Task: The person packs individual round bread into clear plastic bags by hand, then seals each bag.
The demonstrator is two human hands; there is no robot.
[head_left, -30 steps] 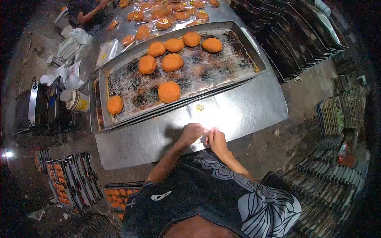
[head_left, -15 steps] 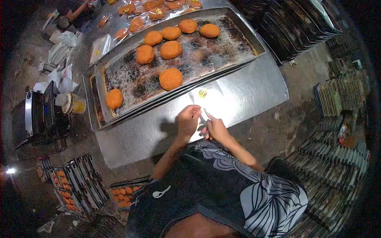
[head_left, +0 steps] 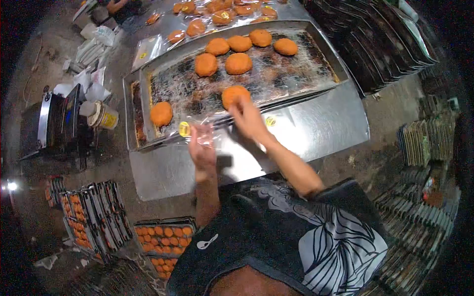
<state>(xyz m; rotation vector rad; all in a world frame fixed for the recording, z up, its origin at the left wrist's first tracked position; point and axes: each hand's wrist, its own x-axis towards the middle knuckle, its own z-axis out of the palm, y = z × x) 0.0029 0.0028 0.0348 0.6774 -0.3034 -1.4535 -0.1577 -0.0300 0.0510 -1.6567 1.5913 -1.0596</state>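
Observation:
My left hand (head_left: 203, 148) is at the tray's near edge, its fingers closed on a clear plastic bag (head_left: 206, 132) with a round yellow sticker. Slightly blurred, my right hand (head_left: 249, 117) reaches over that edge with its fingertips on the near side of a round orange-brown bun (head_left: 235, 93), and they hide part of it. Several similar buns, such as this bun (head_left: 239, 63), sit toward the back of the dark, worn metal tray (head_left: 185, 93). One bun (head_left: 161, 114) lies alone at the left. Another clear bag with a yellow sticker (head_left: 270, 121) lies flat on the metal table (head_left: 326, 121).
Bagged buns (head_left: 223, 17) lie on the table behind the tray, beside a stack of clear bags (head_left: 146, 52). Dark trays (head_left: 368, 44) are stacked at the right. Racks of buns (head_left: 165, 239) stand low at the left, below a bucket (head_left: 102, 116). Another person's arm (head_left: 116, 6) shows at the top left.
My hands were together above the table and have separated. The left one moved left with a clear bag; the right one went forward to the bun. The whole view shifted somewhat.

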